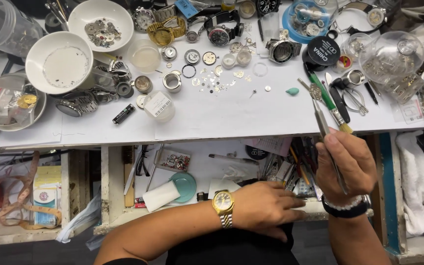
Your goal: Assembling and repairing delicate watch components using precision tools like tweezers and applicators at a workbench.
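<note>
The right hand (344, 167) is pinching a pair of metal tweezers (320, 115) between thumb and fingers, their tips reaching up and away from the grip over the near edge of the white worktop (251, 115), just beside a green-handled brush (327, 100). The left hand (266, 206) is lying flat and holding nothing, fingers pointing toward the right wrist, over the open drawer (197, 167) below and left of that grip. A scatter of small watch parts (217, 81) is sitting well beyond the tweezer tips, up and to the left.
</note>
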